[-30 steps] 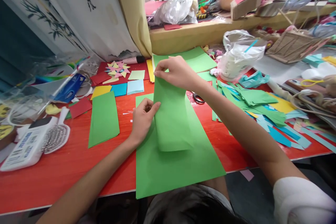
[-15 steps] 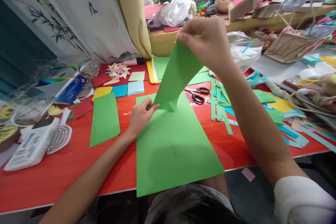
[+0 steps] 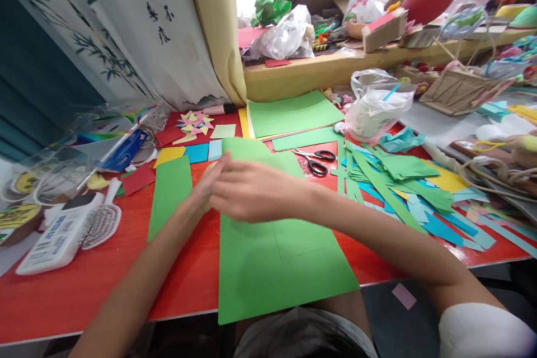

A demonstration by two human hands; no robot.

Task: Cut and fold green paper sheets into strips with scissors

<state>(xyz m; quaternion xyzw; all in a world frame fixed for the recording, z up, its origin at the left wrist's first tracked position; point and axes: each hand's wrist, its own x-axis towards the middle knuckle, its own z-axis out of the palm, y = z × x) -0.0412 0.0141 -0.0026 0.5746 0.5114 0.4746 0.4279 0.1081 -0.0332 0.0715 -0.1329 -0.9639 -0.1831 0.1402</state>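
Note:
A large green paper sheet [image 3: 272, 268] with thin lines on it lies at the table's front edge, its lower end past the edge. Over its left side my two hands have come together. My right hand [image 3: 251, 190], smeared by motion, is closed, its fingers curled over my left hand [image 3: 207, 182]. Behind them a bent piece of green paper [image 3: 246, 148] with a curved top edge rises above the sheet, apparently pinched by both hands. Most of my left fingers are hidden. Black-handled scissors [image 3: 316, 162] lie just beyond the sheet on the right.
Left of the sheet are a green paper stack [image 3: 171, 196], a hairbrush [image 3: 100, 224] and a white bottle [image 3: 61, 240]. Green and blue paper strips [image 3: 386, 190] pile up at right. Farther back are more green sheets [image 3: 296, 114] and a bagged cup [image 3: 369, 112].
My right hand has swung down and left from high above the sheet, bringing the lifted green paper with it, and now meets my left hand. The view has shifted slightly.

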